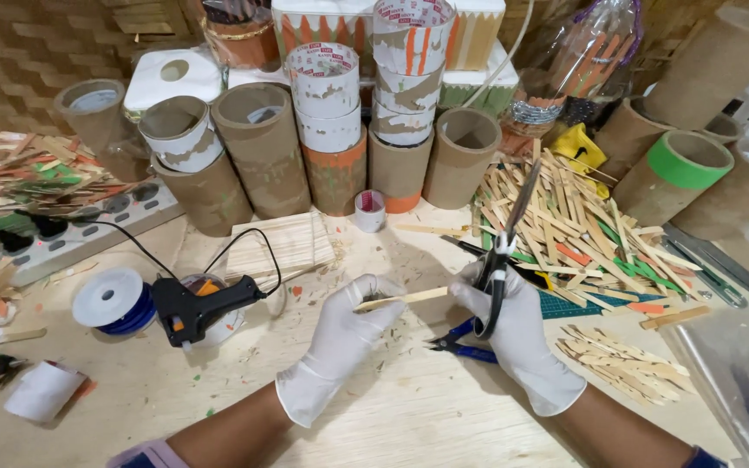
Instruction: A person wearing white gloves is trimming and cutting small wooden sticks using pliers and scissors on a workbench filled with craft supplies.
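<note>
— Holding a thin wooden stick (401, 299) level above a pale plywood worktable (392, 416), a person in white gloves works at a cluttered craft bench. Where does the stick sit in the fingers?

— Its left end is pinched between the thumb and fingertips of the left hand (340, 342), fingers closed narrowly round it. The right end reaches across to touch the right hand (513, 325), just beside the scissors.

— And the right hand?

— It is wrapped round the black handles of a pair of scissors (500, 260), blades closed and pointing up and away toward the far side. Blue-handled pliers (461, 345) lie on the table just beneath that hand.

— Materials?

— The stick is flat, light, raw wood, narrow as a craft stick. The gloves are smooth and rubbery. To the far right a loose heap of flat sticks (582, 225) spreads out, mostly bare wood, some painted orange or green; a smaller batch of cut pieces (621, 364) lies near right. A green cutting mat (569, 303) shows under the heap.

— The rest of the bench?

— At near left a black glue gun (197, 308) rests beside a white spool of blue wire (114, 303), its cord running to a grey power strip (88, 230). A neat panel of joined sticks (283, 247) lies just beyond. Along the far side stand rough brown cardboard tubes (262, 147), several smeared with orange, green and white.
</note>
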